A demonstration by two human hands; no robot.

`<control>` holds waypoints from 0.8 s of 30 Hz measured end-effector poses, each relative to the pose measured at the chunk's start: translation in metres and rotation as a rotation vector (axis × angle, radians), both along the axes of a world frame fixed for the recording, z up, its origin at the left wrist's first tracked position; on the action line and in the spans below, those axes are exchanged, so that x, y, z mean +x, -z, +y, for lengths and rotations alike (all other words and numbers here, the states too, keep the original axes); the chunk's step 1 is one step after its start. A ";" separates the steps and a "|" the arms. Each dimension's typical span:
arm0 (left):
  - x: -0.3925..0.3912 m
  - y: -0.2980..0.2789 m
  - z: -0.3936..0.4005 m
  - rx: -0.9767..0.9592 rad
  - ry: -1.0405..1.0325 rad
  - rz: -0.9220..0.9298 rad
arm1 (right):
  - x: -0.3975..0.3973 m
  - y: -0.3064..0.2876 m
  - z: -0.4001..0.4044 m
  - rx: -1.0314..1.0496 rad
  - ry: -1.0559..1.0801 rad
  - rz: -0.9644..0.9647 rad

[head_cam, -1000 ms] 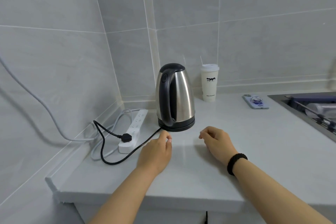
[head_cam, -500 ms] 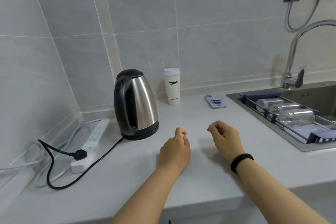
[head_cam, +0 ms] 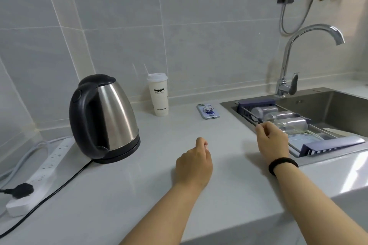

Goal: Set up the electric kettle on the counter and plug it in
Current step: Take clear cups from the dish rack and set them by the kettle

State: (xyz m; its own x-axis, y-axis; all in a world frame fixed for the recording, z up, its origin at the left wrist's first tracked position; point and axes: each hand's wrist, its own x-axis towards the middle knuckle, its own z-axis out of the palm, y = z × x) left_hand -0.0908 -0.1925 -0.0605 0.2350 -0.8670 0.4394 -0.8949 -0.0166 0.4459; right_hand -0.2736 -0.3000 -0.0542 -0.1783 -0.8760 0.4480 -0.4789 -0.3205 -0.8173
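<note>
A stainless steel electric kettle (head_cam: 105,119) with a black handle and lid stands upright on its black base, on the left part of a pale grey counter (head_cam: 139,195), near the tiled back wall. Its black cord (head_cam: 49,195) runs from the base forward and left across the counter. To the kettle's left, along the side wall, lies a white power strip (head_cam: 39,173) with a black plug (head_cam: 22,190) seated in it near its front end.

Behind and to the right of the kettle, a white lidded cup (head_cam: 158,94) stands against the back wall. Further right, a phone (head_cam: 208,111) lies flat, just beside the sink (head_cam: 338,105) rim. A dish rack (head_cam: 298,131) holding clear glasses spans the sink, below a chrome faucet (head_cam: 288,77).

The left hand (head_cam: 194,163) hovers over the bare middle of the counter, fingers loosely curled, gripping nothing. The right hand (head_cam: 272,141) is at the sink's near-left edge, fingers loosely curled, also empty, a black band (head_cam: 282,165) on its wrist. A wide stretch of bare counter lies between kettle and hands, reaching to the front edge.
</note>
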 end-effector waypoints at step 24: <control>-0.091 0.011 -0.126 -0.264 0.277 -0.046 | -0.056 -0.010 -0.106 -0.040 0.367 0.376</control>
